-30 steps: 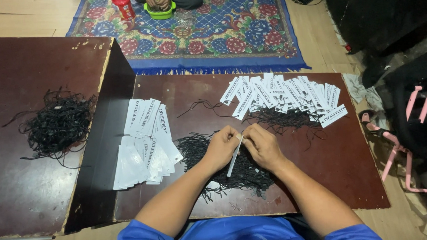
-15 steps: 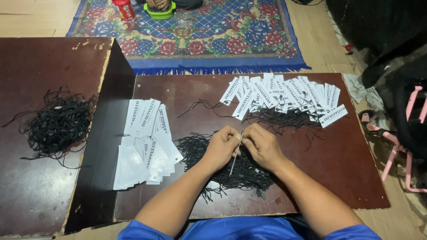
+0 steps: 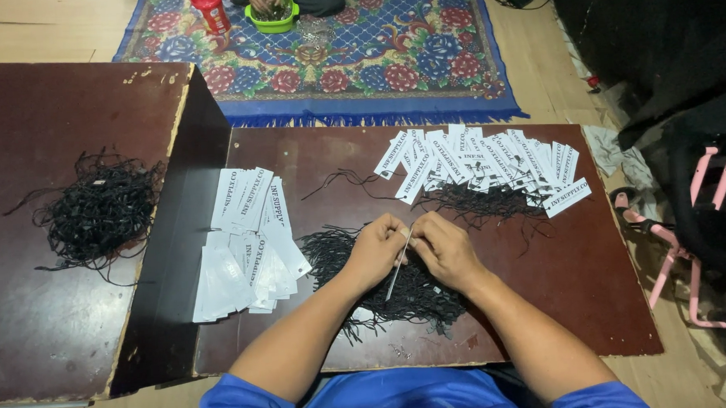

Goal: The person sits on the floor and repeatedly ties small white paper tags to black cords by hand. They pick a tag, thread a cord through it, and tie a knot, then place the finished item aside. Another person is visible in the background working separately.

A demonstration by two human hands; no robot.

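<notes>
A dark brown worktop (image 3: 583, 300) sits low on a wooden floor beside a flowered rug (image 3: 405, 53). Over a black string pile (image 3: 409, 297), left hand (image 3: 375, 251) and right hand (image 3: 441, 249) fingers pinch one white tag (image 3: 398, 268) together.

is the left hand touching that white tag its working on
Touching. The head view shows the left hand and right hand pinching the top of the narrow white tag together, no gap visible, above the black string pile.
</notes>
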